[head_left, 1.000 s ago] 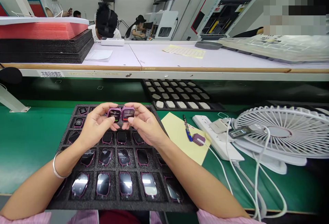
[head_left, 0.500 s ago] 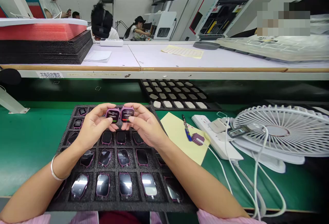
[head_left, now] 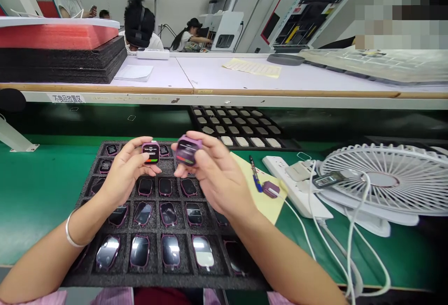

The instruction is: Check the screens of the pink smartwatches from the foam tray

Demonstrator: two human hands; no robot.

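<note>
My left hand (head_left: pixel 128 167) is closed on a purple smartwatch (head_left: pixel 151 153) without a strap, its thumb at the lit screen's edge. A second purple smartwatch (head_left: pixel 188 150) is pinched in my right hand (head_left: pixel 222 176), slightly blurred and tilted. Both screens show white text with a red and green strip at the bottom. Beneath my hands lies a black foam tray (head_left: pixel 157 280), its compartments holding several more purple watches, such as a dark-screened watch (head_left: pixel 171 251) in the front row. A few watches in the far rows have lit text on them.
Right of the tray, a yellow paper (head_left: pixel 271 209) carries a pen (head_left: pixel 255 174) and a purple watch on a cable (head_left: pixel 270 189). Beyond them are a white power strip (head_left: pixel 297 188) and a white fan (head_left: pixel 395 174). A shelf edge (head_left: pixel 224 99) crosses above another tray (head_left: pixel 245 125). Several people are behind.
The two watches were side by side; my right hand has moved right and nearer with its watch, leaving a gap. A lit watch in the tray now shows between them. The view has shifted slightly.
</note>
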